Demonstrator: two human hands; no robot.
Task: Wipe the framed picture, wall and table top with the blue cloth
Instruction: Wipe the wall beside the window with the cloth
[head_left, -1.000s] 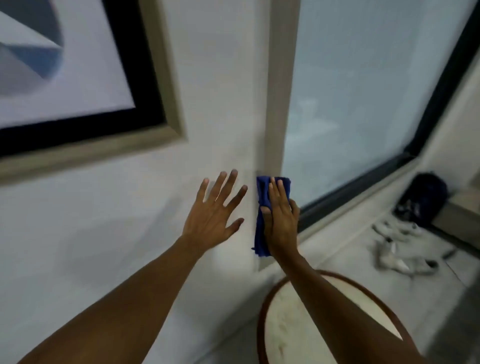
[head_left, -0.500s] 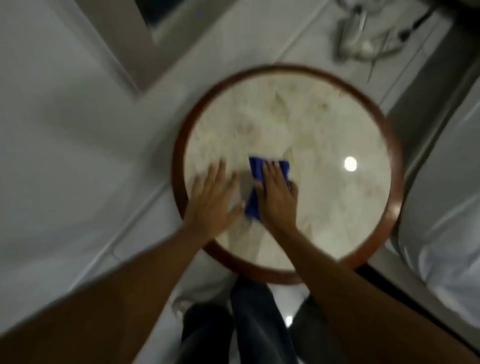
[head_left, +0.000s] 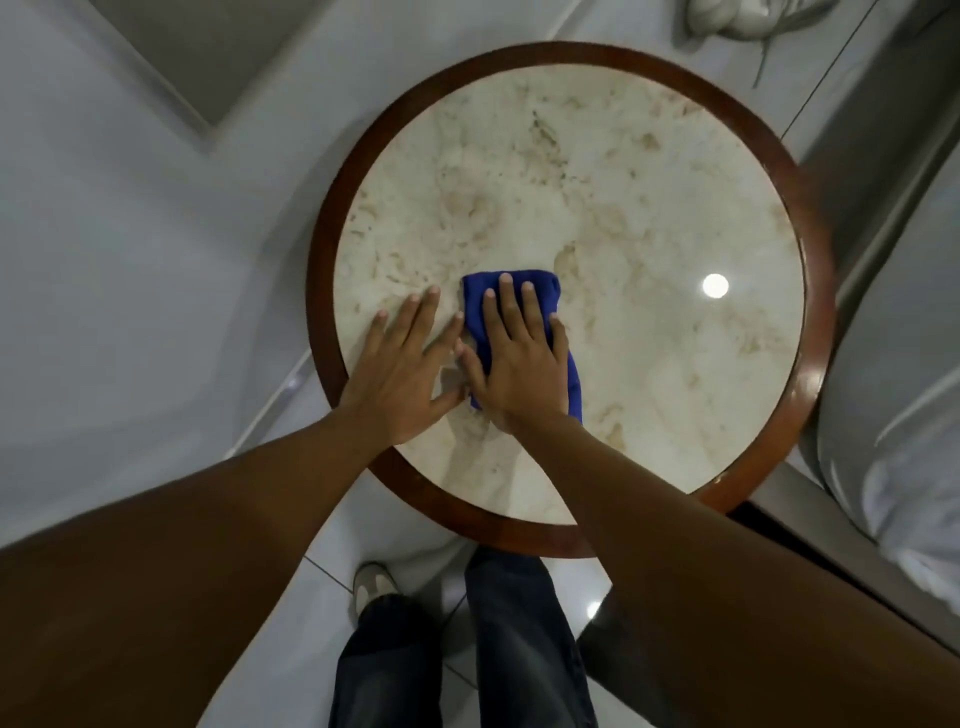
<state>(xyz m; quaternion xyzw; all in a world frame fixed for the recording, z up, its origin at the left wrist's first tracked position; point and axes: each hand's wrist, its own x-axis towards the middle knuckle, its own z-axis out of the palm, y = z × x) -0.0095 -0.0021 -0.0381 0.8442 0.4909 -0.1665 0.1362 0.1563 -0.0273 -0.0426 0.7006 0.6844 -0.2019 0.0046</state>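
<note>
I look straight down on a round table top of cream marble with a dark brown wooden rim. The blue cloth, folded into a strip, lies flat on the marble left of centre. My right hand presses on the cloth with fingers spread, covering most of it. Just to its left my left hand rests flat on the bare marble, fingers apart, thumb touching the right hand. The white wall fills the left side. The framed picture is out of view.
A bed with white sheets stands close to the table's right side. White shoes lie on the tiled floor beyond the table. My legs in dark jeans stand at the table's near edge. A ceiling light reflects on the marble.
A second ago both hands were on the wall beside the window frame, the right pressing the cloth there. My view dropped and both hands came down onto the table top, the cloth under the right hand.
</note>
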